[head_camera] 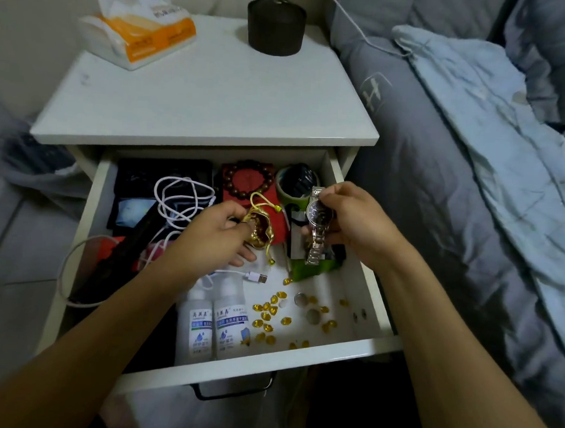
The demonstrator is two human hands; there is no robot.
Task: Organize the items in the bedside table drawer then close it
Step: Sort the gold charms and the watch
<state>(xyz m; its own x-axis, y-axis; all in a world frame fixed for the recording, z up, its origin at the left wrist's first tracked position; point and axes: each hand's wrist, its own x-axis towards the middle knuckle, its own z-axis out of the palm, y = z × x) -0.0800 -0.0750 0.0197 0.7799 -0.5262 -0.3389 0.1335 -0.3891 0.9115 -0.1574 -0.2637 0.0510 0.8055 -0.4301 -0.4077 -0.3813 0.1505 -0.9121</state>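
The bedside table drawer (379, 342) stands pulled out and full of loose items. Over its middle, my left hand (215, 233) holds a small gold drawstring pouch (259, 229) with its mouth open. My right hand (352, 217) grips a silver metal wristwatch (318, 225) just to the right of the pouch, its band hanging down. Several small gold beads (269, 310) lie scattered on the drawer floor near the front. Two white bottles (213, 324) lie at the front, a white USB cable (181, 196) coils at the back left, and a brown bead bracelet (252, 180) rests on red cloth.
A tissue pack (136, 36) and a dark round container (276, 27) stand on the white table top (214, 107). The bed with grey and blue bedding (472, 141) runs along the right. A roll of green tape (292, 185) sits at the drawer's back right.
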